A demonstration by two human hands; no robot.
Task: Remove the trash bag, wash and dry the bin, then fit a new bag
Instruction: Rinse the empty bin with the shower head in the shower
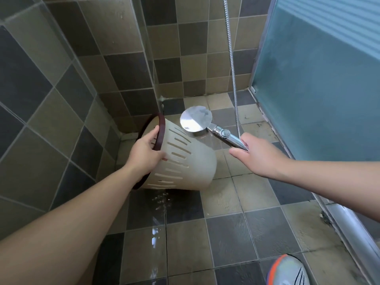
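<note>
The person stands in a tiled shower corner and holds two things above the floor point(226, 212). The left hand point(147, 150) grips the bin point(185, 163) at its dark red rim point(161, 132): the fingers curl over the rim into the opening and the thumb lies on the outer wall. The bin is cream coloured, with rows of narrow slots in its side, and it is tilted strongly, so the opening looks to the left toward the tiled wall point(51, 99) and the closed bottom points to the right. No bag is seen on it. The right hand point(257, 153) holds the handle of the shower head point(196, 119); the fingers wrap the chrome handle from below and the thumb is stretched out along it. The round head is just beside the upper side of the bin, and if they touch cannot be told. A metal hose point(232, 58) hangs down behind the shower head. Water lies on the floor tiles under the bin in a thin shining trail. On the right side stands a frosted glass door point(318, 79), and at the bottom right a shoe point(287, 272) with orange edge is partly in view.
</note>
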